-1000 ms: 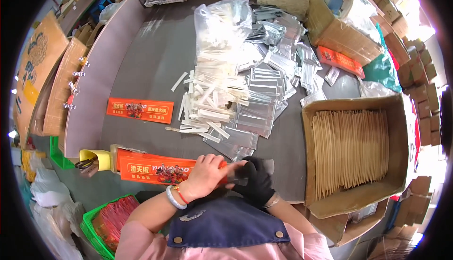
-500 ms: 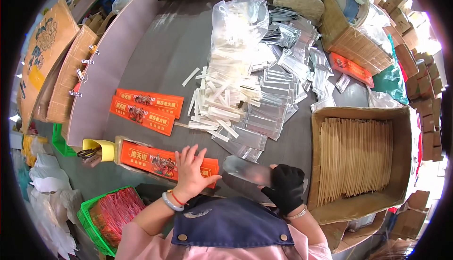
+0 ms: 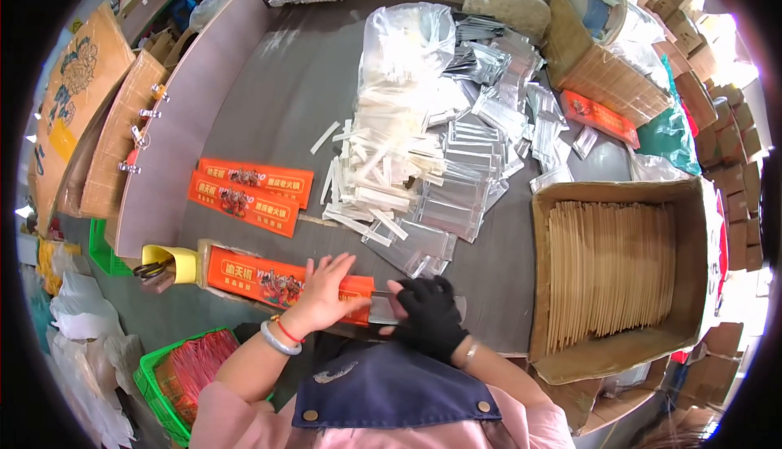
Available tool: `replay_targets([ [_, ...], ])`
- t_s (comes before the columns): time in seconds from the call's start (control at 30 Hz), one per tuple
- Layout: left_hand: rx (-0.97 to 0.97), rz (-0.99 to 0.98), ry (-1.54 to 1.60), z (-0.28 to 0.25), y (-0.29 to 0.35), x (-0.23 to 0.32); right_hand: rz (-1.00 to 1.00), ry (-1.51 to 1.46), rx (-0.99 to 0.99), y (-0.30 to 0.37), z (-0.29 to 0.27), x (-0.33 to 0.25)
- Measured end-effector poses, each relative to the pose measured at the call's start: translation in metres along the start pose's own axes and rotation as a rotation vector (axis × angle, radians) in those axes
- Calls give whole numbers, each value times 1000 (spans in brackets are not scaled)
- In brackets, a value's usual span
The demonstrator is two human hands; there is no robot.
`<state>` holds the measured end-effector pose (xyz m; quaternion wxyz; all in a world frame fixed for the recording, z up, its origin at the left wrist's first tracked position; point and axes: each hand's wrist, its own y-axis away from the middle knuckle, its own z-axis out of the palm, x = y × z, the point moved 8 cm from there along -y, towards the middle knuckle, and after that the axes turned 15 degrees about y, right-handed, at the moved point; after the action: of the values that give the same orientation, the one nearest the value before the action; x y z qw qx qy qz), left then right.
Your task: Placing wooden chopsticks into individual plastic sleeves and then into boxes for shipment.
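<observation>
My left hand (image 3: 326, 293) lies over the right part of a red printed paper sleeve (image 3: 252, 276), fingers stretched out. The sleeve is on top of a stack in a shallow cardboard tray (image 3: 204, 263) at the near edge. Just right of it, my right hand (image 3: 428, 315), in a black fingerless glove, is closed over a flat, shiny grey strip (image 3: 380, 311). One end of the strip meets the sleeve's right end; whether it goes inside, I cannot tell. Two more red sleeves (image 3: 244, 202) lie farther off on the left.
White paper-wrapped strips (image 3: 379, 172) and clear flat packets (image 3: 464, 180) are heaped mid-table. A cardboard box (image 3: 538, 286) of thin wooden sticks stands right. Scissors (image 3: 153, 270) sit in a yellow holder (image 3: 181, 262) at left. A green basket (image 3: 147, 376) holds red packets.
My right hand has moved left with the grey strip, bringing it to the sleeve's right end. My left hand has shifted slightly and settled lower on the sleeve.
</observation>
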<state>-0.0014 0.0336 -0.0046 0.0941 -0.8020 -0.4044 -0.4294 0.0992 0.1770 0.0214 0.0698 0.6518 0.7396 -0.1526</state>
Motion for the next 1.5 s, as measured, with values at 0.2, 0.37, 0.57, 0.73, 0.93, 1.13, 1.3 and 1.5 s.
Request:
replay_targets([
  [0.2, 159, 406, -209, -3, -83, 41, 811, 93, 202, 118, -51, 161],
  [0.37, 24, 486, -403, 19, -105, 34, 1195, 521, -194, 185, -67, 207],
  [0.57, 111, 583, -180, 48, -129, 88, 1063, 676, -103, 178, -63, 201],
  [0.73, 27, 410, -242, 61, -150, 79, 1177, 535, -170, 181, -64, 201],
  [0.93, 106, 564, -191, 54, -135, 95, 1187, 595, -210, 176, -55, 201],
  [1.13, -286, 66, 401, 56, -66, 82, 1111, 660, -259, 179, -49, 198],
  [1.3, -118, 474, -142, 51, -13, 84, 1118, 608, -128, 183, -58, 205],
  [1.5, -35, 490, -171, 45, 8, 73, 929, 140, 36, 141, -91, 155],
])
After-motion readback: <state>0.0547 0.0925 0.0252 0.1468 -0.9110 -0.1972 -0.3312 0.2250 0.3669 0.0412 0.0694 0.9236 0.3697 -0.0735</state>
